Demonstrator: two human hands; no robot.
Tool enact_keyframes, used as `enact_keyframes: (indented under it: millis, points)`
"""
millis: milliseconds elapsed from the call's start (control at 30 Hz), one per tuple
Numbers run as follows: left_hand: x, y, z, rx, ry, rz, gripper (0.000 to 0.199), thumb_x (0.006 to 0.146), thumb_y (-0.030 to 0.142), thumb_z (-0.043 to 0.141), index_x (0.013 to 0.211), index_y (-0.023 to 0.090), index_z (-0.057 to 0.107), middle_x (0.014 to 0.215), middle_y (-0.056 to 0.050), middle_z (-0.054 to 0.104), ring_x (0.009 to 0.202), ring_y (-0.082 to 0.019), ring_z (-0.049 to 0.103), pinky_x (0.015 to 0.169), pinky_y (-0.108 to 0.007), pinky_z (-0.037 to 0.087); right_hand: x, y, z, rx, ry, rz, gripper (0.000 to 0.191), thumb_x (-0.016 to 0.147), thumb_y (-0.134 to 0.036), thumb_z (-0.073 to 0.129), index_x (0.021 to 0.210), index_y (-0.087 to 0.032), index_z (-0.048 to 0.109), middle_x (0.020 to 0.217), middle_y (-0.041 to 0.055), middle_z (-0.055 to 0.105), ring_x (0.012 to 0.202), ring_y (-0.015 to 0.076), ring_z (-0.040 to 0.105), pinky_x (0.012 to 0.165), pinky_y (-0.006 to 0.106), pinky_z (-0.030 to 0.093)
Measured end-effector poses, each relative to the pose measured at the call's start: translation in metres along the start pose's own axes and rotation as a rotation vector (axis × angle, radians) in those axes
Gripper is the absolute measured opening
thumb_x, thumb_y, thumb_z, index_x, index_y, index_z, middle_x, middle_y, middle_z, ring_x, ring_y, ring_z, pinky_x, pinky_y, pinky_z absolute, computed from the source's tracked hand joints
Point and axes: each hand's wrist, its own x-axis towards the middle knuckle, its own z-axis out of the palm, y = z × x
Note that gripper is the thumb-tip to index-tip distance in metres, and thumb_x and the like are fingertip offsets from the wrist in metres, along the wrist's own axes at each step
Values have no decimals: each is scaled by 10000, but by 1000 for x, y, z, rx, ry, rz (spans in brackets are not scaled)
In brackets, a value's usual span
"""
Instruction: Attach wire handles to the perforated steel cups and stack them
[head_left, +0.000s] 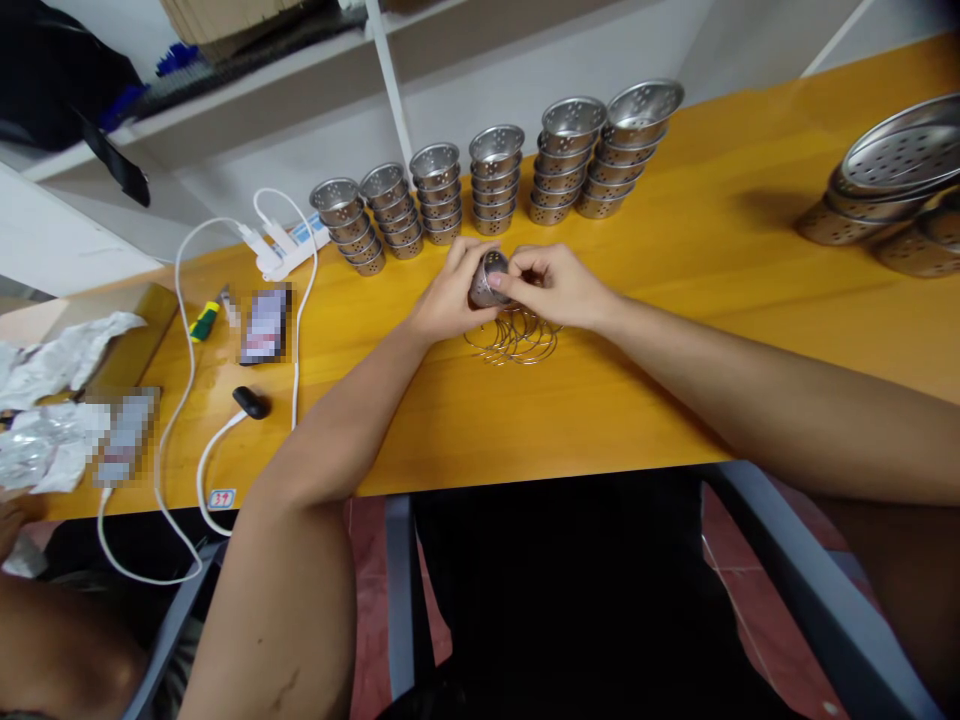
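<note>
A small perforated metal cup [475, 291] is tilted in my left hand [444, 292], whose fingers and thumb wrap round its side. My right hand [556, 285] comes in from the right with curled fingers. Its thumb tip touches the cup, and whatever the pinch holds is hidden. A thin bright line, perhaps wire, curves across the cup near that thumb. Just below both hands, several thin wire rings [529, 345] lie in a loose heap on the yellow wooden table [480, 430].
Stacks of perforated metal cups [497, 180] line the back. Larger perforated bowls [851, 215] stand at right. On the left are a power strip [289, 255], white cables, a blurred phone [266, 325], a black earbud-like case [251, 402] and plastic wrapping [49, 450]. Another person's arm shows lower left.
</note>
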Motion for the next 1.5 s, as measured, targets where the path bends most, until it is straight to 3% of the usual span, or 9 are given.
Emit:
enact_keyframes:
  millis: [200,467,633,733,800,933,1067,1267,1500]
  points:
    - [-1,6,0,-17,-94,-28,762,978,365,822,1653,240,493,1660,-187,702,1555,-392,727,1332,-533,637,-1,4,-4,-56,-105,12,808,1025,-948,773,702,-256,506,680,-23,487,670,165,416,643,370,318]
    - [1,6,2,-44,-70,8,815,983,372,832,1679,260,423,1697,-185,653,1624,-421,678,1387,-587,584,0,1,-7,60,-76,-12,863,974,-1004,803,666,-253,509,653,-28,459,636,146,379,624,369,282]
    - [0,-4,7,-66,18,-7,764,1047,548,869,1654,297,479,1625,-169,653,1570,-409,683,1390,-631,570,-1,-13,-13,143,-57,-18,851,981,-978,827,661,-262,497,642,-33,406,621,152,320,611,383,264]
    - [-2,-24,5,-6,114,-70,863,949,743,967,1560,287,561,1587,-192,625,1601,-446,638,1443,-669,502,-4,-16,-22,140,-110,-11,825,1017,-951,808,673,-263,509,641,-36,398,619,154,321,604,378,267]
    - [-4,-38,1,19,179,-147,922,910,784,991,1553,290,553,1591,-201,620,1613,-449,626,1457,-662,479,-6,-11,-29,52,-169,-20,753,1036,-902,822,719,-264,580,663,-27,471,635,162,390,611,373,312]
    - [-7,-49,-7,38,221,-318,880,921,566,1036,1567,286,508,1626,-187,656,1603,-431,654,1454,-668,470,-8,12,-40,-238,-326,-106,570,1075,-761,813,832,-255,714,858,31,688,742,192,562,711,381,440]
    - [-9,-47,-5,76,216,-462,849,868,275,1005,1552,264,502,1522,-165,741,1499,-448,730,1405,-755,482,-8,27,-42,-371,-371,-137,447,1072,-682,782,945,-253,776,1006,64,726,795,207,616,763,389,476]
    - [-12,-61,5,29,188,-422,1031,887,328,1038,1685,264,388,1691,-228,669,1750,-470,568,1545,-767,317,-8,24,-47,-368,-308,-127,481,1070,-754,778,1060,-274,817,1088,78,743,796,223,644,762,414,507]
    - [-15,-67,1,11,178,-436,1046,853,429,1093,1661,275,447,1697,-233,667,1639,-495,672,1447,-797,437,-6,25,-57,-325,-339,-131,552,1107,-816,726,1011,-283,830,1030,70,794,854,242,705,792,427,543]
